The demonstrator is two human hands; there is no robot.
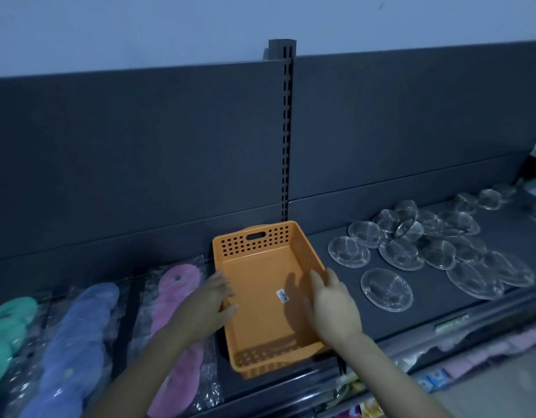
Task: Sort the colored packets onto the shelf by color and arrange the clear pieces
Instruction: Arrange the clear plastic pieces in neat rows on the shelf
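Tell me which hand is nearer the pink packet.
Left. The left hand holds the left rim of the orange basket, right beside the pink packet; the right hand holds the right rim, across the basket from it.

One view only: head-worn, wide-angle. Wearer stands at front of shelf [426, 313]; camera faces forward and down across it toward dark back panel [140, 152]. Close in: orange basket [254, 300] centre frame, near lower edge. Shelf lines bow toward frame sides.
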